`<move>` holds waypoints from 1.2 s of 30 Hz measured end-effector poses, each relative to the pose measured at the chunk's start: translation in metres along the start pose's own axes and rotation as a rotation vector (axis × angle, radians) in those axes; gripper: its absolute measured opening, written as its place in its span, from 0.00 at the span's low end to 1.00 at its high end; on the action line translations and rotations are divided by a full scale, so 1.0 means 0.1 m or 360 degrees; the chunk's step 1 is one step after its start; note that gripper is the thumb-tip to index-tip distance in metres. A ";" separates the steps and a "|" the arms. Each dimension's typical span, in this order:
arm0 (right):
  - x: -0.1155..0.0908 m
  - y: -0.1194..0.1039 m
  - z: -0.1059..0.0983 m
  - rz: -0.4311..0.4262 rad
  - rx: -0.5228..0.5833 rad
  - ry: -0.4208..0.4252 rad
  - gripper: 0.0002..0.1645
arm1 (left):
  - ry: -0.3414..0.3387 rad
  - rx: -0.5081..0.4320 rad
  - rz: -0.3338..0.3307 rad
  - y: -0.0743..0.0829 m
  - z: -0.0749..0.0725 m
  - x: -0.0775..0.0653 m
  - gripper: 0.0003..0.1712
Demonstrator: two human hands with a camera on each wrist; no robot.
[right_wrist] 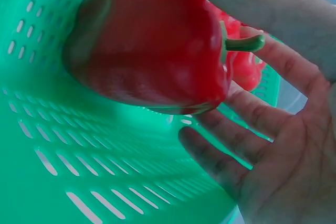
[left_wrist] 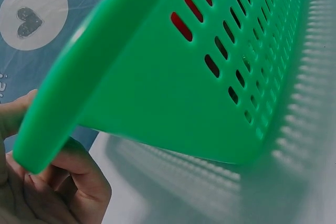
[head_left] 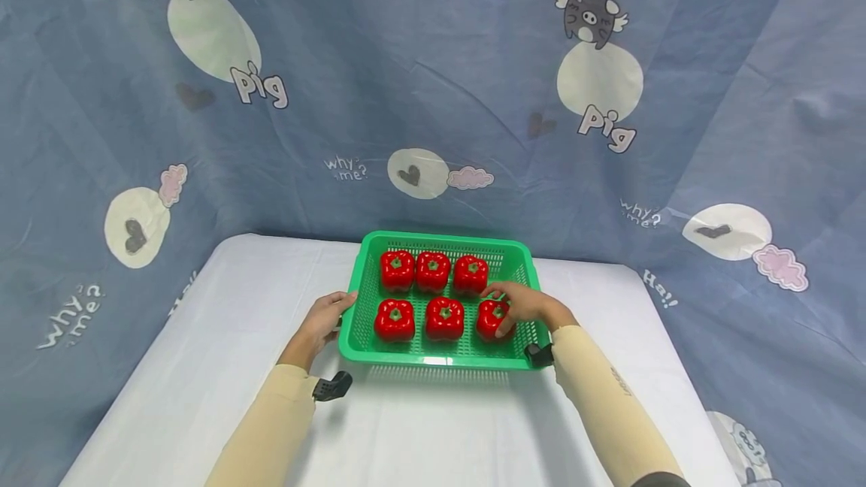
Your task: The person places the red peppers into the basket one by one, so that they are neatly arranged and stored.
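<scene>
A green perforated plastic basket (head_left: 440, 361) holds red bell peppers with green stems, in a back and a front row of three. At its left end my left hand (head_left: 323, 319) grips the rim, thumb above and fingers curled below, as the left wrist view shows along the basket wall (left_wrist: 136, 93). Inside the basket, my right hand (head_left: 519, 304) holds the front right pepper (head_left: 489, 327). In the right wrist view the thumb lies along one side of that pepper (right_wrist: 152, 51), with the fingers (right_wrist: 252, 108) behind and below it.
The basket rests toward the back of a white table (head_left: 419, 427). A blue printed cloth (head_left: 419, 58) hangs behind the table and down its sides. Neighbouring in the basket are the front middle pepper (head_left: 444, 319) and back right pepper (head_left: 470, 275).
</scene>
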State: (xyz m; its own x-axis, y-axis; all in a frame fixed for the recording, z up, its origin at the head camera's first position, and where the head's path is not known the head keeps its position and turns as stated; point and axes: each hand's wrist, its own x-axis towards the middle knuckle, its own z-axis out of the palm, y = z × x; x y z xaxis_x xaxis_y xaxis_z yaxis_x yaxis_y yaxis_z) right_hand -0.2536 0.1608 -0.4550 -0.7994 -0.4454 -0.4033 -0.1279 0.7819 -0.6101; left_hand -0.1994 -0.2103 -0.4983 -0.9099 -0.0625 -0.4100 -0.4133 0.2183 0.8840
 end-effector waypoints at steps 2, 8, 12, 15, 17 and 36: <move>-0.03 0.01 -0.01 -0.0003 0.0019 0.0024 0.42 | -0.0003 0.0010 0.0004 0.01 0.01 0.00 0.27; -0.12 0.04 -0.05 -0.0095 0.0093 0.0091 0.43 | -0.0013 0.0021 0.0012 0.02 0.02 0.02 0.28; -0.19 0.06 -0.09 -0.0186 0.0182 0.0142 0.42 | -0.0026 0.0023 0.0024 0.02 0.02 0.06 0.28; -0.25 0.09 -0.11 -0.0223 0.0251 0.0192 0.41 | -0.0044 0.0007 0.0026 0.01 0.00 0.09 0.29; -0.29 0.12 -0.11 -0.0240 0.0293 0.0230 0.40 | -0.0057 -0.0002 0.0024 0.00 -0.02 0.11 0.30; -0.67 0.68 -0.03 -0.0200 0.0312 0.0686 0.34 | -0.0081 0.0359 0.0246 -0.07 -0.46 0.09 0.34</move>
State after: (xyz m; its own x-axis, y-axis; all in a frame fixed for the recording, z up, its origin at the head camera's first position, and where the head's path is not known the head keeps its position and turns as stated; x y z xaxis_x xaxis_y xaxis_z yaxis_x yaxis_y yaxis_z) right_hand -0.2108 0.2449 -0.4670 -0.9604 -0.2774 -0.0247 -0.1588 0.6184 -0.7696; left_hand -0.2065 -0.2573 -0.4979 -0.9563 0.0361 -0.2902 -0.2467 0.4331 0.8669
